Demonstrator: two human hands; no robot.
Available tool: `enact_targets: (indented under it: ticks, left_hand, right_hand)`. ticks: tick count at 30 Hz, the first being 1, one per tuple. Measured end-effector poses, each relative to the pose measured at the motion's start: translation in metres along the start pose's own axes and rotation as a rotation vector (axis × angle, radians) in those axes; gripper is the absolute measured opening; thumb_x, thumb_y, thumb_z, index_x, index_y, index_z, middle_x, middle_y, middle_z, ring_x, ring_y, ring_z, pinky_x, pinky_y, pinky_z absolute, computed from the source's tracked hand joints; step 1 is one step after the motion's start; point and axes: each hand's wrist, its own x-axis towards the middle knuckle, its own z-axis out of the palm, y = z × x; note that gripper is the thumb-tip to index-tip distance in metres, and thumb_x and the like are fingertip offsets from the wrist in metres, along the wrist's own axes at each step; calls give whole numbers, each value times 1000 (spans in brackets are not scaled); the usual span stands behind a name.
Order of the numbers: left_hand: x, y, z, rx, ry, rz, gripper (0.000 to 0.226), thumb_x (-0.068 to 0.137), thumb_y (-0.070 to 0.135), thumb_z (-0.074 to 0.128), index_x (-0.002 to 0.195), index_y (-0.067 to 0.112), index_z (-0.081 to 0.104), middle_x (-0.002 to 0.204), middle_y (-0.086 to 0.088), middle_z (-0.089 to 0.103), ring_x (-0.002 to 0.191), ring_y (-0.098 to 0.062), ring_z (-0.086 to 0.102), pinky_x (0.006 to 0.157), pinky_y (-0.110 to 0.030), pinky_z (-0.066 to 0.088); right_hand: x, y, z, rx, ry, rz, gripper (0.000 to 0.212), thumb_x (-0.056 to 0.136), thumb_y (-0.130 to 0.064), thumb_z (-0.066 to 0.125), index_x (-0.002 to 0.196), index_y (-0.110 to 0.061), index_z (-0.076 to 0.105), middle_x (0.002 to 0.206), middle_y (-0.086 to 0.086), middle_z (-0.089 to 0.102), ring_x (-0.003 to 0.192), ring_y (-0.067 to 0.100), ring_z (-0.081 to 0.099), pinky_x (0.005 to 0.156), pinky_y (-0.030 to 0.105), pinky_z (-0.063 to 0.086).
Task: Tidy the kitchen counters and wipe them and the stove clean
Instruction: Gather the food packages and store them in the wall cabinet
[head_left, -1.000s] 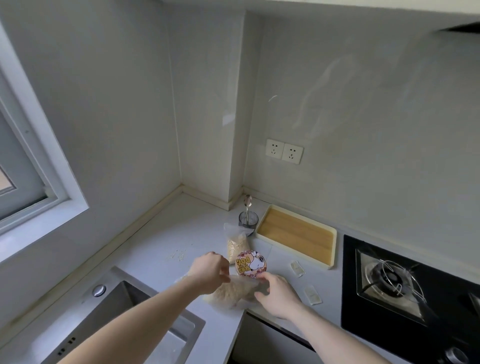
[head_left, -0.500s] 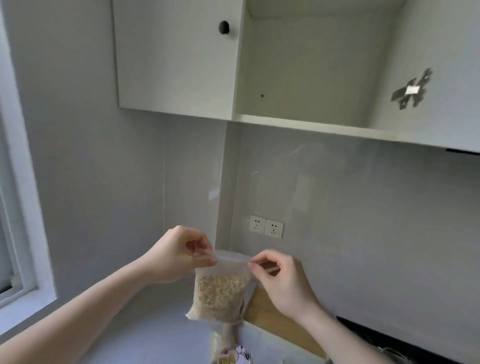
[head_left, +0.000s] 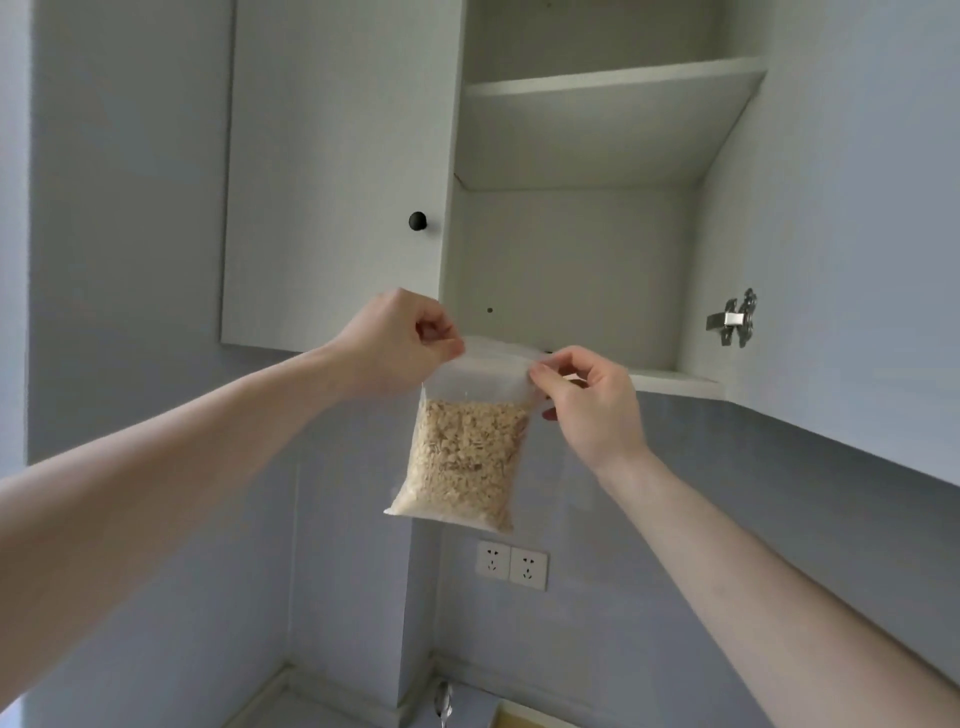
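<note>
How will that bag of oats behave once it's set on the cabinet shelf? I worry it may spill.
The bag of oats looks floppy: thin clear plastic, hanging from its top strip, pinched by the left hand and right hand. It would probably slump rather than stand. The loose flakes sit low, so it seems light. Whether the top is sealed can't be told.

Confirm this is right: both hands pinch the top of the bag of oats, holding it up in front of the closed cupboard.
Not quite. The cupboard is open, not closed: the head view shows its bare shelves and the door hinge. The rest holds: the left hand and right hand pinch the top of the bag of oats, held up in front of it.
</note>
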Motion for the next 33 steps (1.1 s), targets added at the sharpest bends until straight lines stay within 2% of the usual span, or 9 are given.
enact_targets:
  ticks: [4,7,11,15,18,22,24,27,33]
  left_hand:
    - [37,23,-9,-10,77,29,12,93,31,71,90,20,74,80,6,66,68,-6,54,62,-19,42]
    - [63,35,-10,-46,158,44,15,96,30,68,95,17,74,77,12,57,67,0,49,59,-17,37]
    - [92,45,-8,-49,200,47,14,97,32,67,94,19,73,75,15,54,70,-6,49,59,-19,37]
    - [117,49,-5,-54,237,40,13,95,34,68,86,25,68,74,16,53,80,-15,53,76,-27,46]
    - [129,46,-1,-60,269,30,13,94,35,70,85,26,66,77,17,56,86,-17,59,78,-29,50]
    - [136,31,-3,-14,276,-32,34,92,47,67,112,20,66,109,4,65,106,-22,61,93,-37,53]
    - [137,15,-4,92,240,-86,54,96,49,60,138,17,53,140,-6,51,128,-28,50,106,-42,44]
    - [135,-16,1,293,193,-91,73,95,46,60,155,15,32,160,-7,28,144,-33,32,113,-47,38]
    - [134,-68,28,441,26,-96,100,96,51,58,162,16,-9,169,0,-20,157,-32,0,125,-51,21]
  right_hand:
    - [33,-21,-5,101,49,49,18,88,-21,69,73,-11,66,72,-1,65,72,13,61,76,43,58]
    - [48,-30,-6,209,-73,163,19,90,-32,73,90,-12,71,92,-2,76,85,16,71,80,34,59]
    - [56,-23,0,207,-200,220,38,86,-48,76,112,-21,70,106,-4,77,102,18,73,92,41,59]
    - [66,-15,10,219,-188,201,45,78,-43,85,115,-24,68,105,-6,77,99,15,74,90,48,60]
    - [79,-11,13,208,-119,171,40,79,-40,85,112,-23,71,103,-7,78,96,12,75,90,45,61]
    - [102,-4,13,43,-4,141,36,80,-47,81,107,-25,70,99,-9,76,91,12,73,88,41,60]
    - [115,-1,11,-35,47,155,46,76,-59,79,106,-25,68,98,-6,75,88,16,73,86,44,61]
    - [138,7,6,-105,104,177,75,62,-76,71,116,-25,62,105,-3,73,95,23,72,88,49,60]
    - [177,31,0,-219,195,190,52,80,-58,73,117,-24,58,108,-1,68,98,26,69,89,49,59]
